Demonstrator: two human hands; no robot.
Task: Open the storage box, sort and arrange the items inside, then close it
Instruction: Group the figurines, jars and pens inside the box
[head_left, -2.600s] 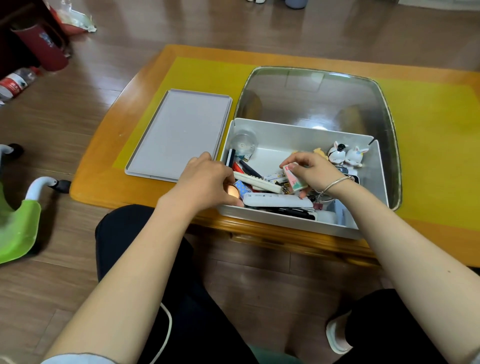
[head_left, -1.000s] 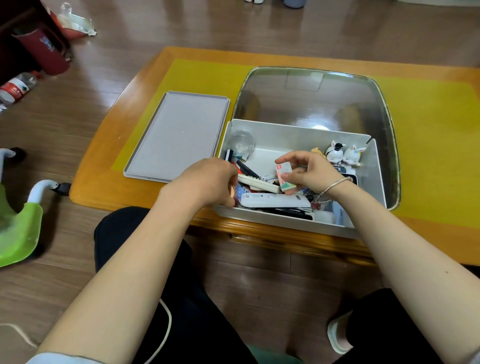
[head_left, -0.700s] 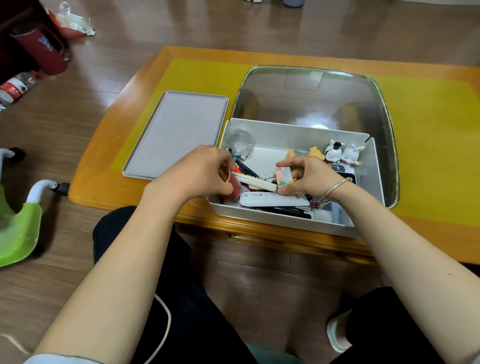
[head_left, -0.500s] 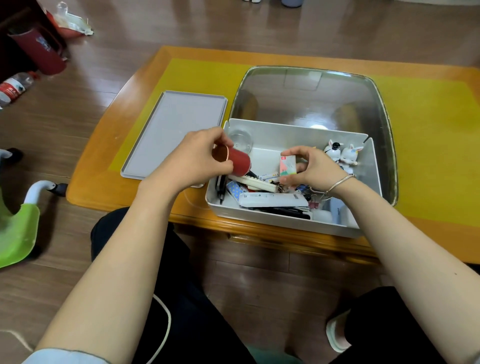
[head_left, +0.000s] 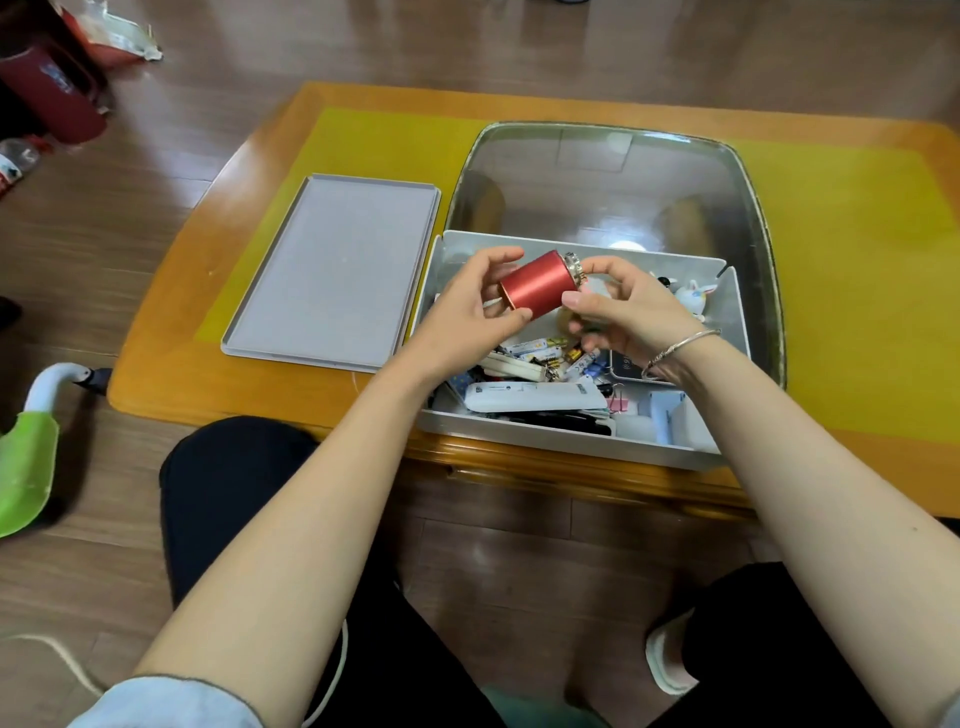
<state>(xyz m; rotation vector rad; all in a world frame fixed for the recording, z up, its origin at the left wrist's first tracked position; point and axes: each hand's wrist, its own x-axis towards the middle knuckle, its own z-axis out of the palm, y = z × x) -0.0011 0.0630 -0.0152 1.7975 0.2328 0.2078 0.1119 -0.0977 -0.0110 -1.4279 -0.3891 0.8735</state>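
The left hand (head_left: 467, 317) grips the red cylinder (head_left: 537, 287) round its body, lifted above the storage box (head_left: 727, 364); the right hand (head_left: 618, 312) pinches its ornate metal end. It looks rigid, smooth, likely slippery and fairly light, so the mid-body is the safest hold. Inside the box: one white remote (head_left: 535, 397), two small figurines (head_left: 688, 296), and loose batteries too jumbled to count. One lid (head_left: 332, 270) lies on the surface left of the box.
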